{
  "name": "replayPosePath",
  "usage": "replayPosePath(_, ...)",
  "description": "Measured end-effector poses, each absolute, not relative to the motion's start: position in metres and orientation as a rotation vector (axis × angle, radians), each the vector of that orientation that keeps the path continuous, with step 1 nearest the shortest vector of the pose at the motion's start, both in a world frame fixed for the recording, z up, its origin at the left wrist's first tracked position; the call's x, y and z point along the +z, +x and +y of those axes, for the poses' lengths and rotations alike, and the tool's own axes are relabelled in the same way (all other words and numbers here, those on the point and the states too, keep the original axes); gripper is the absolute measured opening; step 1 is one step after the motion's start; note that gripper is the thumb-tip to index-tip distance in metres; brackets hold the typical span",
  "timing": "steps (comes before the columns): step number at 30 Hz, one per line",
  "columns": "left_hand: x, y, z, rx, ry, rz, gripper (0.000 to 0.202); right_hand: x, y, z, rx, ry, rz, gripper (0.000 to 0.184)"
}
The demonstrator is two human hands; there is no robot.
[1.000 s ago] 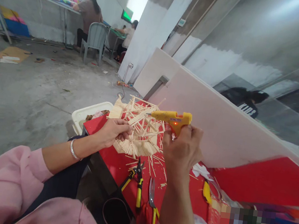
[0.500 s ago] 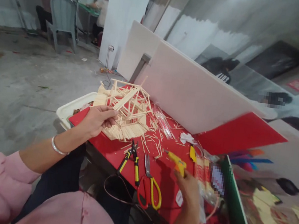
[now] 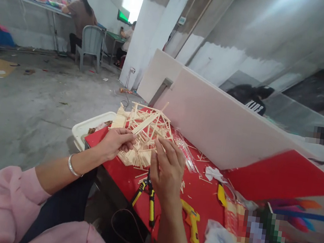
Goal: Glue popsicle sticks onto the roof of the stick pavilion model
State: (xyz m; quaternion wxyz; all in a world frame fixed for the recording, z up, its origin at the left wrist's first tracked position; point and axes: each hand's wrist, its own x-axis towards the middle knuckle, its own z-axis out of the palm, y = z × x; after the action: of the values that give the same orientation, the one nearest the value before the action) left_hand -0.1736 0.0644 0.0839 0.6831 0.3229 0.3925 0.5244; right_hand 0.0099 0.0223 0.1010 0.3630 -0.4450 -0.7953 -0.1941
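A model built of thin wooden sticks (image 3: 144, 133) stands on the red table (image 3: 200, 190). My left hand (image 3: 115, 143) grips its near left edge with fingers curled round the sticks. My right hand (image 3: 167, 170) is raised just in front of the model, fingers stretched up and touching its sticks, holding nothing that I can see. The yellow glue gun (image 3: 192, 221) lies on the table by my right wrist.
Yellow-handled pliers (image 3: 148, 195) lie near the table's front edge. Loose sticks and a crumpled white scrap (image 3: 211, 172) are scattered about. A white board (image 3: 224, 125) stands along the far side. A white tray (image 3: 89, 128) sits left of the table. People sit at far tables.
My right hand has put the glue gun down on the table and come back up to the stick model. My left hand has kept its hold on the model.
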Motion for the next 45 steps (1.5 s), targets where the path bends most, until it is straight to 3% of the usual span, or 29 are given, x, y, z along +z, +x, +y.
replayPosePath(12,0.081,-0.177,0.066,1.141,0.749,0.875,0.02,0.11,-0.017,0.068,-0.716,-1.267,-2.059,0.034)
replayPosePath(45,0.07,-0.181,0.072,1.129,0.827,0.733,0.022,0.108,-0.018,0.071,-0.785,-1.242,-2.054,0.034)
